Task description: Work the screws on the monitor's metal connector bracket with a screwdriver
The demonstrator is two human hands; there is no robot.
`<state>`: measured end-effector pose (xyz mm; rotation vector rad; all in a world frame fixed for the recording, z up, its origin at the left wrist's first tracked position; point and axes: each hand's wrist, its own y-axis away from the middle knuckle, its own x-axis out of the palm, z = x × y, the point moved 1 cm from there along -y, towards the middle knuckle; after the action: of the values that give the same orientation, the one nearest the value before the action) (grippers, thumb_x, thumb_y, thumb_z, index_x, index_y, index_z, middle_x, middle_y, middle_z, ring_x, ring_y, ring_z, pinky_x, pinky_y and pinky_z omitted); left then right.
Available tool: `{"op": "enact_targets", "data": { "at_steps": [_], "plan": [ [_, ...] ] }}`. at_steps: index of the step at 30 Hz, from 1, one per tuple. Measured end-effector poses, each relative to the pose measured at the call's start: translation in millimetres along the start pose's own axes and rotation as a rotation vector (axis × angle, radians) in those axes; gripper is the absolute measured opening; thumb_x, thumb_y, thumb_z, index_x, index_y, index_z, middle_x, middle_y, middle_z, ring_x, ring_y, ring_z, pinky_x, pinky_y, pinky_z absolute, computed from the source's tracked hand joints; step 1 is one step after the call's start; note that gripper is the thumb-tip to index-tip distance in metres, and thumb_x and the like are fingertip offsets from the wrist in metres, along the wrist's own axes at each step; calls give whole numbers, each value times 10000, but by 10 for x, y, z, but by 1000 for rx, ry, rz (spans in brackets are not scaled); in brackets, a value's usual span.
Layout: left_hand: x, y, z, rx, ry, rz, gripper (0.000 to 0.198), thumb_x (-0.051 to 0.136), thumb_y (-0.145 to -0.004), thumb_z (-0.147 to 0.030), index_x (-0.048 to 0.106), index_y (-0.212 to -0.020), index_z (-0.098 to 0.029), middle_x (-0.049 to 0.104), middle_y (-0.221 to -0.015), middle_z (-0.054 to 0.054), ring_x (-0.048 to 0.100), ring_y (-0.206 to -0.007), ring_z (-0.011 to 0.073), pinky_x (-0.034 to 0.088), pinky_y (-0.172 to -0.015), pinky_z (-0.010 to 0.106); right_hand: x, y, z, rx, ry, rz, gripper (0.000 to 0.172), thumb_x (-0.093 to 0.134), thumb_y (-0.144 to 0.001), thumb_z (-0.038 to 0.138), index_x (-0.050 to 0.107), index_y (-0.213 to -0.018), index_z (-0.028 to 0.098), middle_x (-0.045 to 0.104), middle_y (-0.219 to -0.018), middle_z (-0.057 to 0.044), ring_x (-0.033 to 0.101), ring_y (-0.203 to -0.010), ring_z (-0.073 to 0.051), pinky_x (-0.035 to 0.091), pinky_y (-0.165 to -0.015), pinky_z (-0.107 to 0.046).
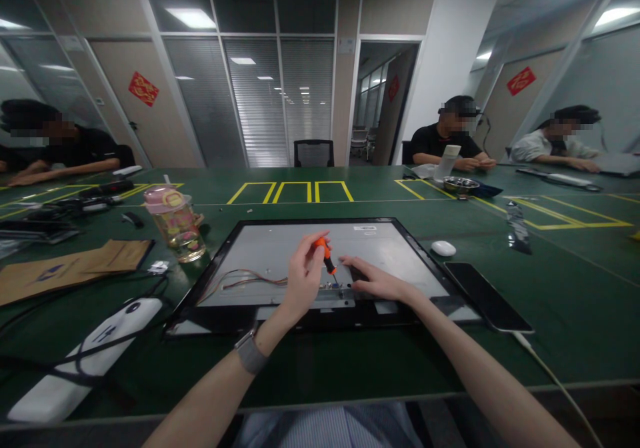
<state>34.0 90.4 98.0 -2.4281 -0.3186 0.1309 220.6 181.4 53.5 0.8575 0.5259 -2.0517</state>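
Note:
A flat display panel lies on the table in front of me, its grey metal back facing up inside a black frame. My left hand is closed around an orange and black screwdriver. The screwdriver stands tilted, its tip down at a small board near the panel's lower middle. Right of the tip, my right hand rests on the panel with its fingers stretched out. Thin coloured wires run across the panel's left part.
A pink-lidded bottle, a brown paper bag and a white power strip are at left. On the right lie a phone, a white case and a metal bowl. Several people sit across the table.

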Motion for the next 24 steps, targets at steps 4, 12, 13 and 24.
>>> {"op": "enact_targets", "data": {
  "at_steps": [4,12,13,24],
  "plan": [
    [-4,9,21,-14,33,35,276,453,-929,-287,626,-1118,-186,600,-1020,81,596,-891,161,498,-795,292,7,-6,-21,-10,-5,-10,591,529,-796,269,402,-1364,170,341,-1489,-108,290,-1370,-277,200,-1134,-482],
    [-7,-19,-26,38,-128,-66,209,531,-892,-288,686,-1009,-209,536,-908,40,554,-772,129,475,-718,255,8,-9,-25,8,30,1,587,512,-813,289,393,-1381,203,316,-1512,-82,222,-1404,-285,74,-1154,-532],
    [-11,-21,-28,39,-121,-57,229,496,-911,-278,672,-1039,-208,555,-922,46,565,-797,137,474,-738,263,11,-14,-28,2,42,0,584,505,-815,284,392,-1381,195,318,-1511,-86,224,-1405,-280,36,-1158,-527],
    [-4,-28,-32,13,-95,-44,205,547,-885,-300,687,-995,-199,531,-923,41,549,-766,118,482,-703,235,5,-8,-6,-13,84,-1,551,507,-834,287,399,-1368,202,324,-1509,-86,257,-1395,-268,-5,-1159,-509]
  ]
}}
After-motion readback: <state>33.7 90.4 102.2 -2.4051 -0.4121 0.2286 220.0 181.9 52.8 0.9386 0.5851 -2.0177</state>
